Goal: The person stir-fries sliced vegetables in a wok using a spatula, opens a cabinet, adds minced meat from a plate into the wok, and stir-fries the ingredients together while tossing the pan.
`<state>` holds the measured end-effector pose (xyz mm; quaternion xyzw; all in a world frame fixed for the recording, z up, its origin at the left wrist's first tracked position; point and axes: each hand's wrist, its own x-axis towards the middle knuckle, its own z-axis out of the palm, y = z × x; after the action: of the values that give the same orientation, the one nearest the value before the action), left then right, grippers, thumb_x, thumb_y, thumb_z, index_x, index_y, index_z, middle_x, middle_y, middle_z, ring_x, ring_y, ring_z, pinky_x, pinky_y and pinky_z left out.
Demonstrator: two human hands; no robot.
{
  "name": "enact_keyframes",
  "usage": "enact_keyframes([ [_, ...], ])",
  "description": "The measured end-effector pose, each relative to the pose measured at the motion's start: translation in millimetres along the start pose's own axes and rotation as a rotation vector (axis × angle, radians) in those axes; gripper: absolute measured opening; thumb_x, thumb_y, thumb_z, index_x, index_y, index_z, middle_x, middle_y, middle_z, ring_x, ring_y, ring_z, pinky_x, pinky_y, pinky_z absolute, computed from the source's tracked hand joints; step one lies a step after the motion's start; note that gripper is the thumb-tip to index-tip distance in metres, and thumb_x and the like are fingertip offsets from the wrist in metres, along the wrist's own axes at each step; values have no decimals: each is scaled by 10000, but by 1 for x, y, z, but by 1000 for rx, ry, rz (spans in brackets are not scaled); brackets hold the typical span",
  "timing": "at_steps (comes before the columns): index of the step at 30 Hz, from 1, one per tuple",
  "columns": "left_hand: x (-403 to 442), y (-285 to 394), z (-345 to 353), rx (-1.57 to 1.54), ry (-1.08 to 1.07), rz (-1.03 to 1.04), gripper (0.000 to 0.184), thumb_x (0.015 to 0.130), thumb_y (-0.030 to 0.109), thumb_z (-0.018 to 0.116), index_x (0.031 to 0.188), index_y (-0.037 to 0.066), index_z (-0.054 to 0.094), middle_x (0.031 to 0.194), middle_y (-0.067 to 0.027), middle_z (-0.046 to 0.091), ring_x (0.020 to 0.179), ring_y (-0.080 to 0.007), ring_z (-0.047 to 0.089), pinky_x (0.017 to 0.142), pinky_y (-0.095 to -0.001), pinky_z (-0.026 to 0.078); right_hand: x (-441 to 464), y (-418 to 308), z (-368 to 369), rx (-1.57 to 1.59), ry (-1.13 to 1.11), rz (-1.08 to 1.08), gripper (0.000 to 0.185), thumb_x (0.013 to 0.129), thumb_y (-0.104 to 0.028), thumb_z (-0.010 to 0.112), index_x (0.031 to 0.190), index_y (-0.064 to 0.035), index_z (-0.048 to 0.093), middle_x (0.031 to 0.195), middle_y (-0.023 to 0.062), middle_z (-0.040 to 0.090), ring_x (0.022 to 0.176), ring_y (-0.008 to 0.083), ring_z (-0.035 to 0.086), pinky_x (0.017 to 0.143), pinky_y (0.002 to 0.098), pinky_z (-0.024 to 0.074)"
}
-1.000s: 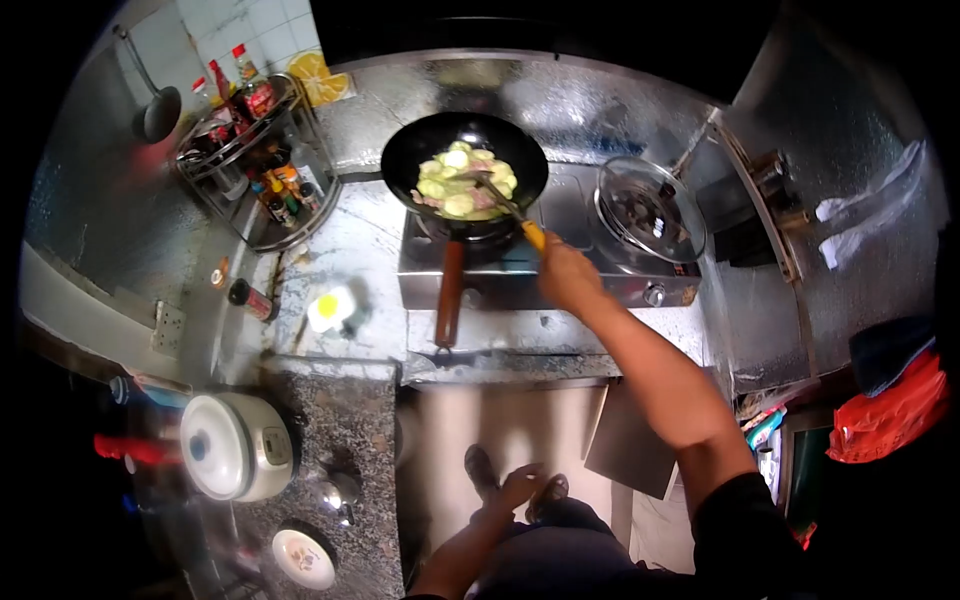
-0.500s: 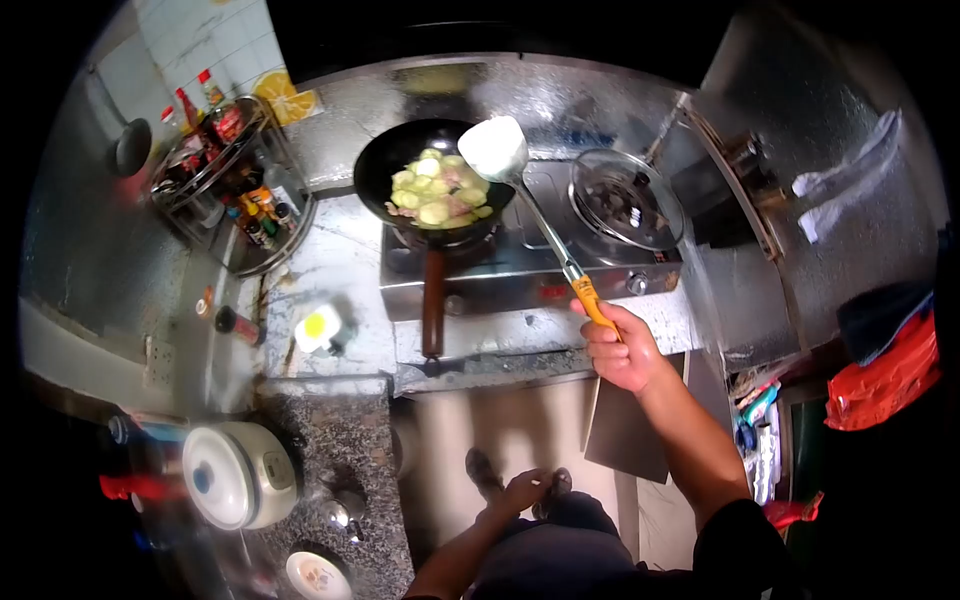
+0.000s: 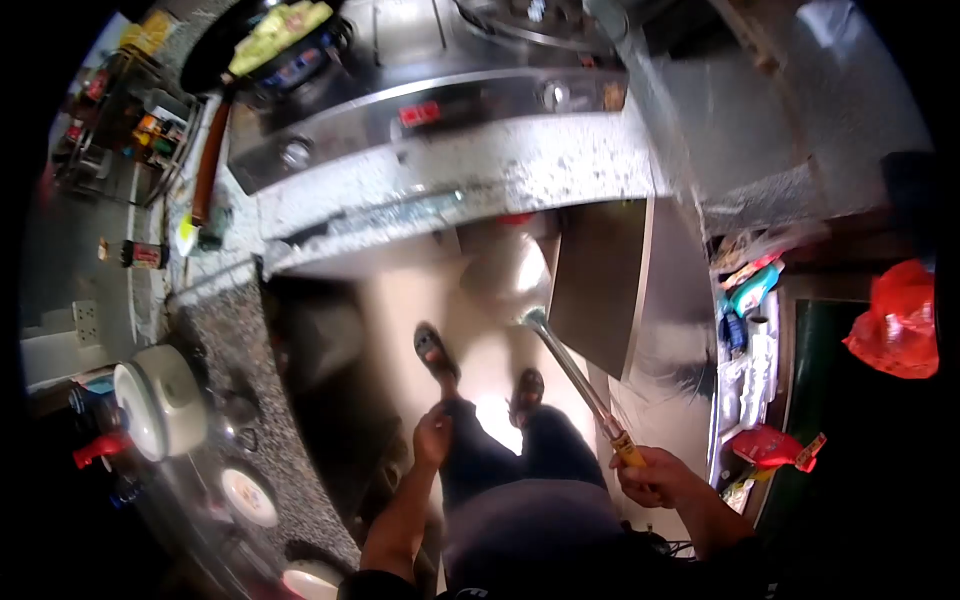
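Observation:
My right hand (image 3: 650,478) is closed around the yellow handle of a metal cooking spatula (image 3: 570,365). The spatula's wide blade points up and away, over the floor in front of the stove and beside an open cabinet door (image 3: 603,280). My left hand (image 3: 433,436) hangs low by my left knee, apart from the counter; its fingers are blurred and partly turned away. At the upper left, a black wok (image 3: 207,62) with a brown handle sits on the gas stove (image 3: 375,125). Sliced pale green food (image 3: 280,35) with pinkish bits lies in it.
Bottles fill a rack (image 3: 150,125) at the far left. A white rice cooker (image 3: 175,400) and a bowl (image 3: 248,497) stand on the left counter. A glass lid (image 3: 530,22) rests over the right burner. Bags and bottles (image 3: 755,290) crowd a low shelf at right.
My view has tipped down and turned, so the stove sits higher. The spatula has come back from beside the wok to over the floor, still in my right hand.

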<state>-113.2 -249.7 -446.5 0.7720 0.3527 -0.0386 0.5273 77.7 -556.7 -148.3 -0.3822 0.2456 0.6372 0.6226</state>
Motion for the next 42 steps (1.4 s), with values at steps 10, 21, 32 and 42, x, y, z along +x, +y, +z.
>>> enact_keyframes([
  [10,-22,-95,61,495,48,169,329,767,177,588,1047,10,549,958,-187,567,928,-365,515,847,-427,404,176,-59,-71,-669,565,-245,216,869,-249,530,890,-34,518,538,-2,428,407,84,388,377,250,326],
  [21,-5,-159,57,698,236,95,345,749,213,593,1035,29,535,1041,-172,512,990,-351,474,846,-459,384,320,-167,-88,-1043,736,-519,563,832,-137,508,1361,-131,314,631,7,439,446,81,356,373,236,311],
  [32,-2,-175,44,673,253,35,337,720,135,593,1038,38,534,1041,-146,510,996,-327,474,863,-450,375,400,-224,-126,-1683,886,-576,365,804,-185,430,1115,-21,529,1062,235,562,1054,359,504,872,392,413],
  [42,17,-170,41,662,262,86,328,716,137,595,1026,43,542,1030,-144,516,991,-334,472,862,-449,373,384,-257,-76,-1663,826,-49,282,819,-278,496,846,-9,572,582,127,552,458,240,537,391,436,409],
])
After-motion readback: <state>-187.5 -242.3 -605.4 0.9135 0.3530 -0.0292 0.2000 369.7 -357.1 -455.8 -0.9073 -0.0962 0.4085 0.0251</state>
